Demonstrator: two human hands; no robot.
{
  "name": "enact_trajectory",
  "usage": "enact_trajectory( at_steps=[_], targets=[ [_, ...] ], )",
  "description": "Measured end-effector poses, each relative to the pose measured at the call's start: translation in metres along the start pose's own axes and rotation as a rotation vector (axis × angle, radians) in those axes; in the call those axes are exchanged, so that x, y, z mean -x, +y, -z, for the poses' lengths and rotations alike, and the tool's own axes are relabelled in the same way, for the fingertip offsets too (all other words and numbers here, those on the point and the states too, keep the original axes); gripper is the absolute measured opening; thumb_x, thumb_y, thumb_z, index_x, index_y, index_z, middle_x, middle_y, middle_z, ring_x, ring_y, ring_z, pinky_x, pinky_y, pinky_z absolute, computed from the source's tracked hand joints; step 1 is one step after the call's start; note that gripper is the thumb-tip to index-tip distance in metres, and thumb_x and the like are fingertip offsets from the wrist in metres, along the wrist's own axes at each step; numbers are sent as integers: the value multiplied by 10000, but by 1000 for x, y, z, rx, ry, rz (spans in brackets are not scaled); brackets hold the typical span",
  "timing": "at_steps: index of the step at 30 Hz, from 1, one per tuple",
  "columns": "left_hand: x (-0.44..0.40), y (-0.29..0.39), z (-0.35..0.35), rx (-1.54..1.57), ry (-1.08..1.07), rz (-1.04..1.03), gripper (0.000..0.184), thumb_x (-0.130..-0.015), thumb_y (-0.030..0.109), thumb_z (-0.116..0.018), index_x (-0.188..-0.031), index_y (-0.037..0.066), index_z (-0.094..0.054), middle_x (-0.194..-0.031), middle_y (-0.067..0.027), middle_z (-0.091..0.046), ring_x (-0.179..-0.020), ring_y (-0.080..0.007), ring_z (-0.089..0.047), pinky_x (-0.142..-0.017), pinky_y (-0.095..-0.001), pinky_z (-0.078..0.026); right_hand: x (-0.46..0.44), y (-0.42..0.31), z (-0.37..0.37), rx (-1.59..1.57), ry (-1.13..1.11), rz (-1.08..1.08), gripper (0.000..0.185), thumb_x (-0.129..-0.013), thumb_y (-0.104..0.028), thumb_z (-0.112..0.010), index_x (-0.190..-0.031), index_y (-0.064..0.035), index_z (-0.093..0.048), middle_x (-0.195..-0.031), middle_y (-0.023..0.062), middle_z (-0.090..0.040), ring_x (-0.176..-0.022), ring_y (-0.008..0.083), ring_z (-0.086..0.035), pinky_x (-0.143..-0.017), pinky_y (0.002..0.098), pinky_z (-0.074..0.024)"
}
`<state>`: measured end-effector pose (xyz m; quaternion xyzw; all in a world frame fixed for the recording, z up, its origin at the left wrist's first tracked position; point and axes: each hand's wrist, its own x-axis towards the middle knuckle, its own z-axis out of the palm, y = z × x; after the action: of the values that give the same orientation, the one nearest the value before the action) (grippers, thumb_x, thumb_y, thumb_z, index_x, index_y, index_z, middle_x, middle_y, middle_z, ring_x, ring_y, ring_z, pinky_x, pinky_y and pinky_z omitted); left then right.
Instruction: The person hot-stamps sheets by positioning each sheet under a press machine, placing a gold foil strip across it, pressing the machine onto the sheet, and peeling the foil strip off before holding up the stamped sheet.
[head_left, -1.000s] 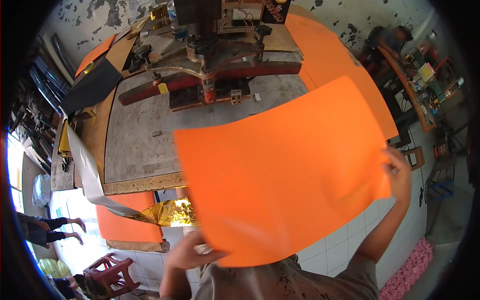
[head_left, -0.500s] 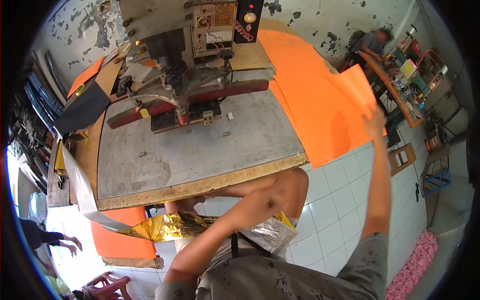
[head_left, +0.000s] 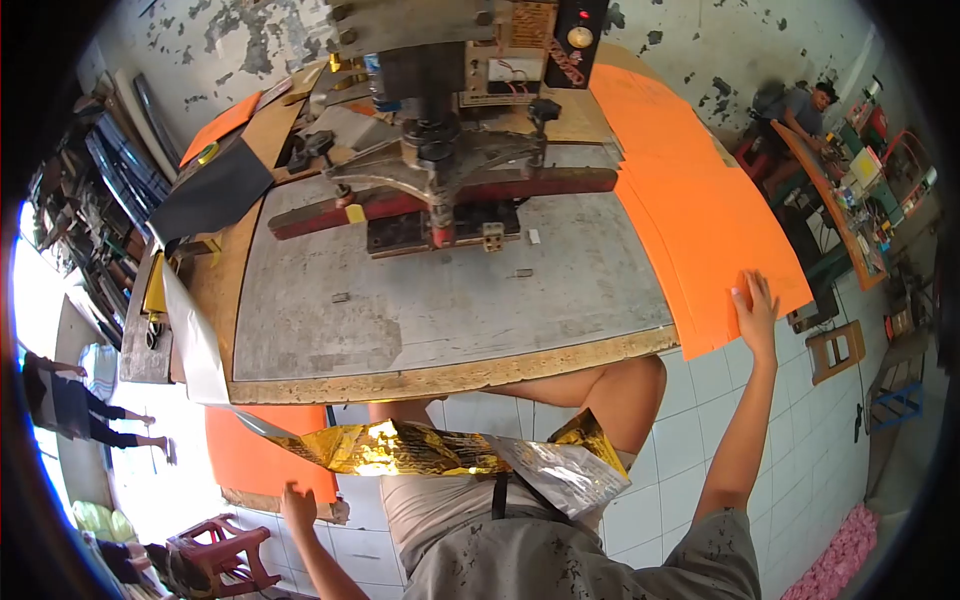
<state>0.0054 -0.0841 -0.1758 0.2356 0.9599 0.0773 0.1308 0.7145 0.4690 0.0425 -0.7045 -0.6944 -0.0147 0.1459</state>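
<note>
My right hand (head_left: 757,308) lies with fingers spread on the near right corner of the stacked orange sheets (head_left: 725,240) on the table's right side. Low on the left, my left hand (head_left: 298,503) is held with fingers apart at the front of a second orange stack (head_left: 265,450) below table height; it appears to hold nothing, and I cannot tell whether it touches the sheets. A strip of gold foil (head_left: 395,447) with a silver underside stretches across my lap, running from the table's left edge.
A press machine (head_left: 435,150) with a red bar stands over the grey metal plate (head_left: 460,320) on the table. Black sheet (head_left: 215,190) lies at left. A red stool (head_left: 225,555) stands at lower left. One person sits at a bench (head_left: 830,200) far right; another stands at far left.
My right hand has let the lifted orange corner down, and the sheets now lie flat. My left hand has moved from over my lap to the lower left. The view has shifted.
</note>
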Motion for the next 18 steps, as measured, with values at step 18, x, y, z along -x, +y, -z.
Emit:
enact_trajectory(
  at_steps=[18],
  targets=[
    [-79,-28,-131,24,87,-179,515,-870,292,-727,-1270,5,-575,-1328,-235,-520,-1199,-435,-515,-954,-520,-514,187,-233,-98,-450,389,521,571,-992,-416,-576,-1448,-85,-480,-1578,146,-408,-1533,445,-196,-1208,660,-46]
  ],
)
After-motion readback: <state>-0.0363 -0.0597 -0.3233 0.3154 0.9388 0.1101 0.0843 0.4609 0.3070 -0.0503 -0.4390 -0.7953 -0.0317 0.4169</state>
